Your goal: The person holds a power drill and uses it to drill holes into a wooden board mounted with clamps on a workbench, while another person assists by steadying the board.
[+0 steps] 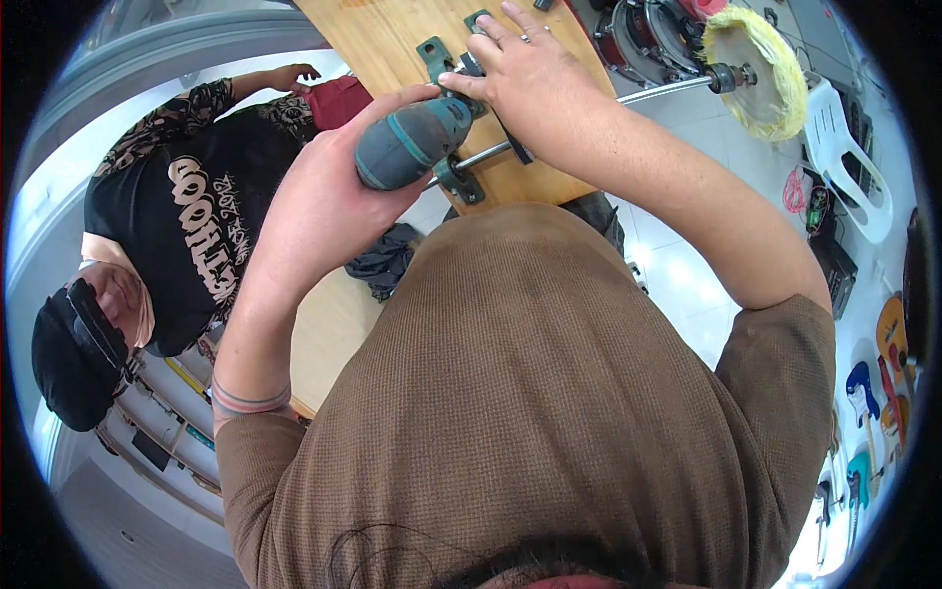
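By the left hand [329, 187], a grey-and-teal drill [404, 142] is grasped nose-down near the left edge of the tabletop [378, 29], seemingly for downward pressure among green brackets [459, 183]. Beside it, the right hand [538, 74] is spread, perhaps for steadying; whether anything is pinched cannot be told. A yellow-rimmed wheel [773, 88] is carried by a shaft [669, 90] beyond the right edge, presumably for clearance.

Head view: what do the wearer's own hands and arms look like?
The left hand and right hand are ungloved. The short sleeves are brown with a fine woven texture. The right hand wears a ring. Thin lines circle the left forearm near its sleeve; bands or ink, I can't tell.
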{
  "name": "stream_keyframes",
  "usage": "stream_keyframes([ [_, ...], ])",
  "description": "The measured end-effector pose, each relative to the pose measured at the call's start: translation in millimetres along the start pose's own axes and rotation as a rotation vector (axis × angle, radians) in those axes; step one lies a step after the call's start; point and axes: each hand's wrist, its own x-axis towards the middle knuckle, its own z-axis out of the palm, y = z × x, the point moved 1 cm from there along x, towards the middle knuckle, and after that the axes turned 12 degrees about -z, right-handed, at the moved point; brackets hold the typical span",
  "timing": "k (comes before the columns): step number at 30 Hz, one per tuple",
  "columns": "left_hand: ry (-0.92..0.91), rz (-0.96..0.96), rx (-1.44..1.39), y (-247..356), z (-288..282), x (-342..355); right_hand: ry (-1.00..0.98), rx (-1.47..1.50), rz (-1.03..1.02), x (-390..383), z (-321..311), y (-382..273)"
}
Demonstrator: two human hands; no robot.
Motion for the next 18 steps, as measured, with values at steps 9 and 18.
stream_keyframes([
  [9,-0.032,-0.049,0.022,4,0,2,-0.038,-0.099,-0.028,0,-1,-1],
  [18,-0.016,-0.061,-0.010,2,2,2,-0.016,-0.066,-0.033,0,1,0],
])
